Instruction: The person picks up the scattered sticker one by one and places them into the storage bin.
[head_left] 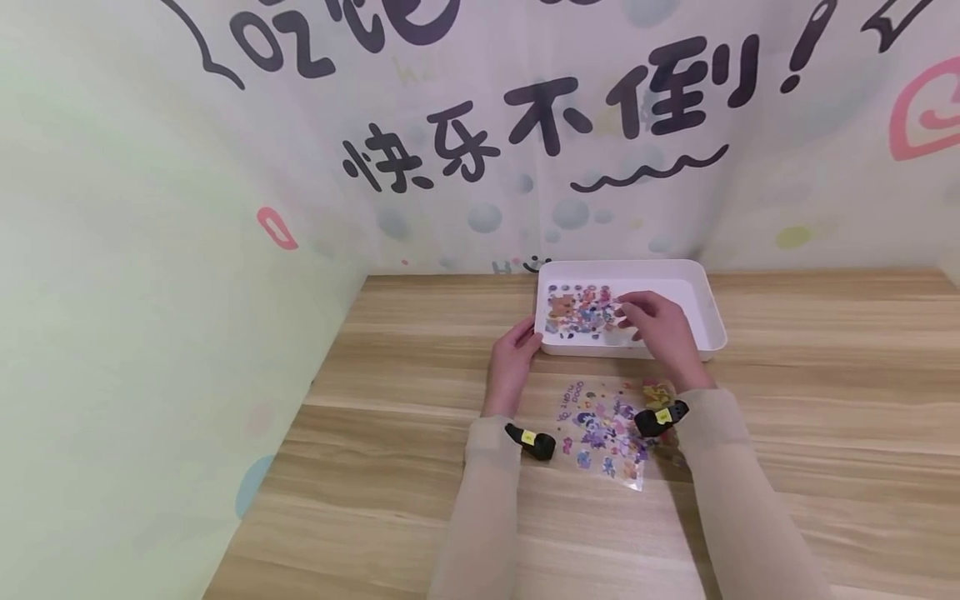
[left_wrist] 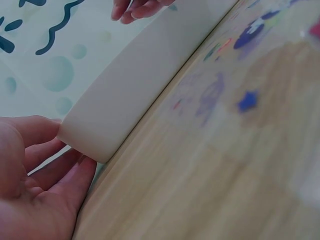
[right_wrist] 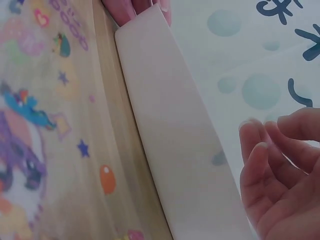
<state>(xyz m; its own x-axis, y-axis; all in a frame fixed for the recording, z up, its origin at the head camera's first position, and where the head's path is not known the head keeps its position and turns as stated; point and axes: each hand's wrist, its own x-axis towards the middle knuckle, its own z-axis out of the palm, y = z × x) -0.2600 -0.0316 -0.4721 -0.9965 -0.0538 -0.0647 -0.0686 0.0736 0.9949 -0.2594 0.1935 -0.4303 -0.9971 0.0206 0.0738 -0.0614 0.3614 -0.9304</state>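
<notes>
Beside printed wall [head_left: 225,208], wooden table [head_left: 390,467] bears tray [head_left: 708,304].

"快乐不倒!" on backdrop [head_left: 555,125]

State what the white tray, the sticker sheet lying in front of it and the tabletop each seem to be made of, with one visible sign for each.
White tray: probably plastic, smooth and matt, with rounded moulded corners and an even wall.
Sticker sheet: likely clear glossy plastic film; the wood grain shows through between the printed figures.
Tabletop: wood or wood-look laminate, pale with straight grain bands; which of the two cannot be told.
</notes>
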